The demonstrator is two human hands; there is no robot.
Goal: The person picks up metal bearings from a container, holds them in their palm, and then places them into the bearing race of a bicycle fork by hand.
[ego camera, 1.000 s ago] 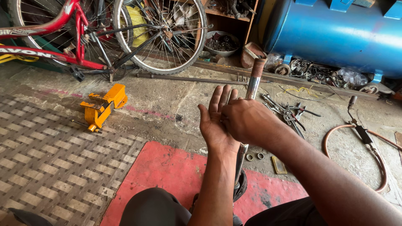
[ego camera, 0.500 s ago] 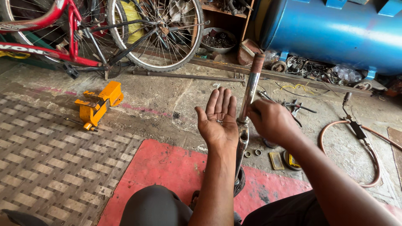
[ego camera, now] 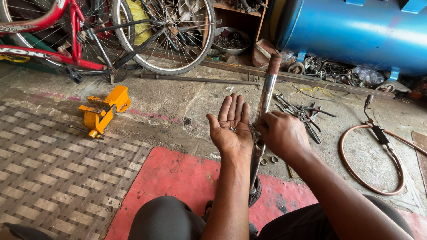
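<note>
L hand: left hand (ego camera: pixel 232 126) was palm up, fingers spread open, a few small steel balls (ego camera: pixel 232 129) resting in the palm.
R hand: right hand (ego camera: pixel 283 134) was closed round the metal tube (ego camera: pixel 262 111), fingertips at the tube beside the L palm.
Tube: stood nearly upright betw. the knees, rusty top end up, lower end on the red mat (ego camera: pixel 178 178).
Nearby: two rings (ego camera: pixel 268 160) on floor just beside tube; pliers etc. (ego camera: pixel 302 113) behind R hand; yellow vise (ego camera: pixel 103 111) well to the left; red bike (ego camera: pixel 89 35) and blue tank (ego camera: pixel 356 31) at back; hose (ego camera: pixel 382 146) to the right.

A long chrome steering tube (ego camera: pixel 262 111) with a rusty brown top end stands nearly upright, leaning slightly right, its lower end down by the red mat. Tiny steel bearing balls (ego camera: pixel 231 129) lie in a small cluster, cupped in an upturned palm just left of it.
</note>
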